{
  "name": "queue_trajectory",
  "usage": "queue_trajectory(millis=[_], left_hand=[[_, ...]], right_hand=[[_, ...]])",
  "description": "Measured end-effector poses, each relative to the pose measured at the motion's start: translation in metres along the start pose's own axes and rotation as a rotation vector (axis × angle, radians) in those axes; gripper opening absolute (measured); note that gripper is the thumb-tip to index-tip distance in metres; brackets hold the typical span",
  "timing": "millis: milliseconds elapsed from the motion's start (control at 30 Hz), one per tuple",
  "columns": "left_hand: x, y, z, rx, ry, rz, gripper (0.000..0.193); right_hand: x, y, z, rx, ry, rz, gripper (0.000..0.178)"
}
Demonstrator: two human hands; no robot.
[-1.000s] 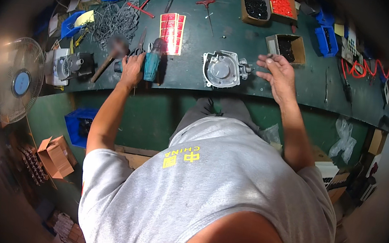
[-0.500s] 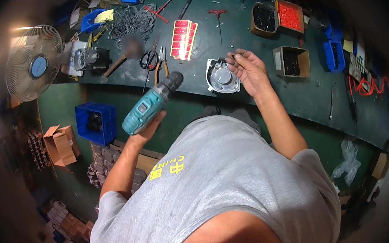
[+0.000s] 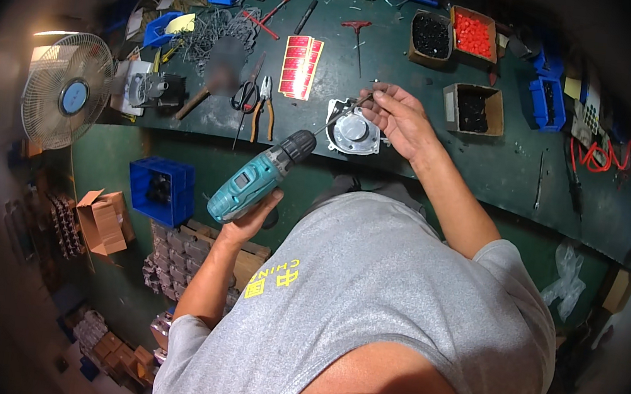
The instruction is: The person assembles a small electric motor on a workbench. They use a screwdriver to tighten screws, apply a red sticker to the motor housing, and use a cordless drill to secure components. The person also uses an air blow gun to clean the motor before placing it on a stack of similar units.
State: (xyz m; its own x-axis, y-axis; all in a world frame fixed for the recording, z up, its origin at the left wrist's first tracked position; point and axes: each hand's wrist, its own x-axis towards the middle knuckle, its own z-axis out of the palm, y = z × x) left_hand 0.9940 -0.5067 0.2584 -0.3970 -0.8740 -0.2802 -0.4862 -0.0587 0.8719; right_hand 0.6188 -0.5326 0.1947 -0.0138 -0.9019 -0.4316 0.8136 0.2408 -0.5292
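**Drill bit guided onto metal housing at tabletop edge**

Person stands at a green tabletop (image 3: pixel 428 163). Left hand (image 3: pixel 251 217) is closed around the grip of a teal cordless drill (image 3: pixel 259 177), held off the tabletop edge and below its level, chuck aimed up-right. A long thin bit (image 3: pixel 338 118) runs from the chuck toward the round grey metal housing (image 3: pixel 353 130), which sits on the tabletop just at the near edge. Right hand (image 3: pixel 398 117) hovers over the housing, fingers curled, thumb and forefinger pinching the far end of the bit; cannot tell if a screw is also in the pinch.

Nearby: scissors (image 3: pixel 245 96) and orange-handled pliers (image 3: pixel 265 106) left of the housing, red label sheets (image 3: pixel 301 65) behind them, a cardboard box of black parts (image 3: pixel 473 110) to the right, a desk fan (image 3: pixel 67 91) far left.

Risks, as judged from here: fingers are on the bit, so a trigger press could catch or twist skin. The drill is held one-handed, low and at an angle, so the bit may skate off the housing or bend. The housing looks unclamped near the edge; a push could slide it off.
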Motion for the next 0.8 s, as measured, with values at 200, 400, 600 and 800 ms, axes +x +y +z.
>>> queue_trajectory(millis=[200,400,600,800], left_hand=[[-0.001,0.020,0.002,-0.020,-0.020,0.056,0.030],[-0.004,0.024,-0.015,-0.173,-0.091,-0.077,0.037],[-0.001,0.052,-0.056,-0.052,-0.123,-0.245,0.044],[0.037,0.129,-0.084,0.384,-0.230,-0.035,0.040]], right_hand=[[-0.016,-0.015,-0.017,-0.108,-0.023,0.163,0.014],[-0.039,-0.027,-0.022,-0.279,-0.121,0.172,0.014],[-0.019,-0.022,0.001,-1.189,-0.291,-0.390,0.011],[0.017,0.003,0.019,-1.431,-0.410,-0.526,0.020]])
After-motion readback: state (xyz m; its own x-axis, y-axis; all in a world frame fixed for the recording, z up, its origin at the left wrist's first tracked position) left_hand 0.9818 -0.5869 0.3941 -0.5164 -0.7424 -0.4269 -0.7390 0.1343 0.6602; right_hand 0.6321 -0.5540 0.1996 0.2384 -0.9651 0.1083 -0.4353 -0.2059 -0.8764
